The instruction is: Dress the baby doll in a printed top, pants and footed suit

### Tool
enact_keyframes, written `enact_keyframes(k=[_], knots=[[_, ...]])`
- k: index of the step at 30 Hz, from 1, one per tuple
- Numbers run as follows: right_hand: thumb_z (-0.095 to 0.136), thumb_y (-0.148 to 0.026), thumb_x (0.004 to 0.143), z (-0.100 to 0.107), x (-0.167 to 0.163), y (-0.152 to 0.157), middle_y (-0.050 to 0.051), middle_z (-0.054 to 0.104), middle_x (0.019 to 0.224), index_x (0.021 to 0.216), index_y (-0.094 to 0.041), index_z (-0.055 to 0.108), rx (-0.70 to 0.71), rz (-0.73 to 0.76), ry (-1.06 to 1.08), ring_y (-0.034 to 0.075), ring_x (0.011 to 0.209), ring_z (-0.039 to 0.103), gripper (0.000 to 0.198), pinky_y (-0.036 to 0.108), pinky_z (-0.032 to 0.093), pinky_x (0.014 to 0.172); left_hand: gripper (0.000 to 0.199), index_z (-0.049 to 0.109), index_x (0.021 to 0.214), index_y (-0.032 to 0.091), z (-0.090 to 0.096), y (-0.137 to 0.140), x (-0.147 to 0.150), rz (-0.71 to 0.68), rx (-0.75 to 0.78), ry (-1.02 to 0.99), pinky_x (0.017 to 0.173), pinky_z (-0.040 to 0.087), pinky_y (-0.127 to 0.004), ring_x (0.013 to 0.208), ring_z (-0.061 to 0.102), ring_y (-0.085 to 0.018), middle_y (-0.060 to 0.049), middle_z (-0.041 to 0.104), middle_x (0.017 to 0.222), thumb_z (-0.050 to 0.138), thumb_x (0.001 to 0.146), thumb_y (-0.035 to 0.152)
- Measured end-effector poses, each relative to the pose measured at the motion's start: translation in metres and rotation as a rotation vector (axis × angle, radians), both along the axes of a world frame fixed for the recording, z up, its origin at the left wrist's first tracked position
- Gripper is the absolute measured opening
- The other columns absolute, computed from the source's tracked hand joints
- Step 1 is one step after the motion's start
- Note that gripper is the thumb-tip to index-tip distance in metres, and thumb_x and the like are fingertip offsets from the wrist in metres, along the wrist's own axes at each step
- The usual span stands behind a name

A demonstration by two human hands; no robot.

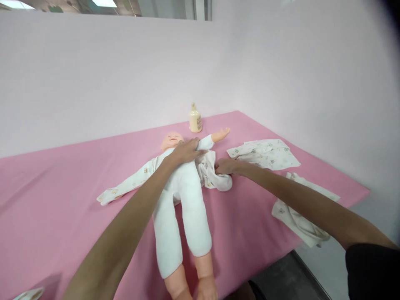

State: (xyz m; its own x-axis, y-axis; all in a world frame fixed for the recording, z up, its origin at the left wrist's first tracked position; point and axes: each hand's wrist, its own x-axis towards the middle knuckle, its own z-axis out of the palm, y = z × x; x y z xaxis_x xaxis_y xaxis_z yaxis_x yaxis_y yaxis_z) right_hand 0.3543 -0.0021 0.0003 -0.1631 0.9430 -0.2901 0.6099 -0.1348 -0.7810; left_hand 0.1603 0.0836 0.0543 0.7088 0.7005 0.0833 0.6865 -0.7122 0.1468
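A baby doll (pixel 175 179) with a white cloth body lies on its back, its feet toward me. Around the doll's upper arm, by the shoulder, my left hand (pixel 186 151) is closed, thumb below and fingers above. A patterned white baby shirt (pixel 134 183) has one sleeve over the doll's arm at the left; its other part (pixel 215 177) lies bunched beside the body at the right. My right hand (pixel 225 166) is closed on this bunched part, fingertips hidden in the cloth. The doll's bare plastic hand (pixel 221 135) points up and right.
A pump bottle (pixel 195 119) stands behind the doll near the wall. Folded patterned cloth (pixel 265 153) and a second cloth bundle (pixel 301 212) lie at the right, the latter under my right forearm. The pink table cover (pixel 78 166) ends at the front right edge.
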Motion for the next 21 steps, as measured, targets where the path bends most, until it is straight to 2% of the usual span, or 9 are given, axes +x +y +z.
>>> enact_keyframes(k=[2,4,7,9,11,13,16,19,21], knots=[[0.068,-0.010,0.070,0.008,0.012,0.007,0.002,0.063,0.060,0.065,-0.019,0.065,-0.044,0.111,-0.046,0.017,0.057,0.060,0.010,0.027,0.046,0.054,0.049,0.050,0.103,0.020,0.000,0.000,-0.001,0.003,-0.009,-0.013,0.095,0.042,-0.043,0.096,0.062,-0.027,-0.007,0.068,0.105,0.038,0.092,0.067],[0.071,-0.013,0.071,0.021,0.034,0.016,0.002,0.062,0.060,0.066,-0.018,0.065,-0.046,0.150,-0.063,0.015,0.053,0.056,0.009,0.027,0.045,0.052,0.050,0.050,0.102,0.021,-0.001,0.000,-0.002,0.008,-0.017,-0.028,0.095,0.042,-0.043,0.095,0.063,-0.027,-0.006,0.068,0.104,0.039,0.091,0.068],[0.078,-0.024,0.071,0.040,0.070,0.034,0.003,0.065,0.069,0.068,-0.018,0.064,-0.018,0.128,0.002,0.015,0.060,0.059,0.015,0.027,0.048,0.059,0.048,0.050,0.099,0.021,-0.002,0.001,-0.003,0.013,-0.011,-0.032,0.092,0.044,-0.042,0.093,0.063,-0.028,-0.007,0.068,0.101,0.040,0.091,0.067],[0.080,-0.025,0.070,0.046,0.086,0.047,0.004,0.068,0.074,0.071,-0.017,0.066,-0.009,0.115,0.007,0.016,0.066,0.061,0.016,0.028,0.050,0.065,0.045,0.050,0.098,0.021,-0.002,0.000,-0.003,0.011,-0.009,-0.039,0.091,0.044,-0.042,0.094,0.063,-0.029,-0.008,0.068,0.102,0.041,0.092,0.064],[0.080,-0.021,0.070,0.044,0.095,0.061,0.004,0.068,0.073,0.069,-0.017,0.065,0.096,0.022,-0.111,0.016,0.068,0.062,0.016,0.027,0.048,0.065,0.041,0.050,0.098,0.021,-0.001,-0.001,-0.003,0.009,-0.017,-0.049,0.091,0.044,-0.042,0.096,0.063,-0.029,-0.008,0.068,0.104,0.042,0.093,0.061],[0.077,-0.018,0.072,0.038,0.096,0.073,0.005,0.067,0.074,0.069,-0.017,0.062,0.290,-0.161,-0.284,0.018,0.073,0.062,0.015,0.026,0.045,0.066,0.041,0.049,0.097,0.021,0.000,-0.002,-0.003,0.008,-0.021,-0.048,0.091,0.044,-0.041,0.096,0.063,-0.029,-0.008,0.067,0.104,0.042,0.093,0.061],[0.063,-0.018,0.084,0.025,0.090,0.085,0.009,0.067,0.089,0.083,-0.018,0.061,0.522,-0.402,-0.431,0.024,0.093,0.061,0.002,0.030,0.043,0.077,0.043,0.048,0.097,0.021,0.001,-0.003,-0.002,0.007,-0.006,-0.023,0.090,0.044,-0.043,0.094,0.063,-0.028,-0.007,0.067,0.104,0.040,0.093,0.063],[0.051,-0.016,0.090,0.013,0.073,0.085,0.014,0.065,0.108,0.103,-0.019,0.061,0.615,-0.478,-0.456,0.027,0.108,0.057,0.017,0.033,0.041,0.087,0.041,0.048,0.099,0.021,0.000,-0.001,-0.001,0.015,-0.002,0.000,0.091,0.043,-0.043,0.095,0.063,-0.028,-0.007,0.067,0.105,0.040,0.093,0.061],[0.052,-0.018,0.090,0.007,0.056,0.077,0.015,0.065,0.113,0.111,-0.017,0.061,0.669,-0.449,-0.395,0.027,0.108,0.057,0.022,0.033,0.042,0.090,0.039,0.048,0.101,0.021,0.000,-0.001,-0.001,0.020,-0.010,-0.001,0.092,0.043,-0.043,0.096,0.063,-0.028,-0.007,0.067,0.106,0.041,0.094,0.059]])
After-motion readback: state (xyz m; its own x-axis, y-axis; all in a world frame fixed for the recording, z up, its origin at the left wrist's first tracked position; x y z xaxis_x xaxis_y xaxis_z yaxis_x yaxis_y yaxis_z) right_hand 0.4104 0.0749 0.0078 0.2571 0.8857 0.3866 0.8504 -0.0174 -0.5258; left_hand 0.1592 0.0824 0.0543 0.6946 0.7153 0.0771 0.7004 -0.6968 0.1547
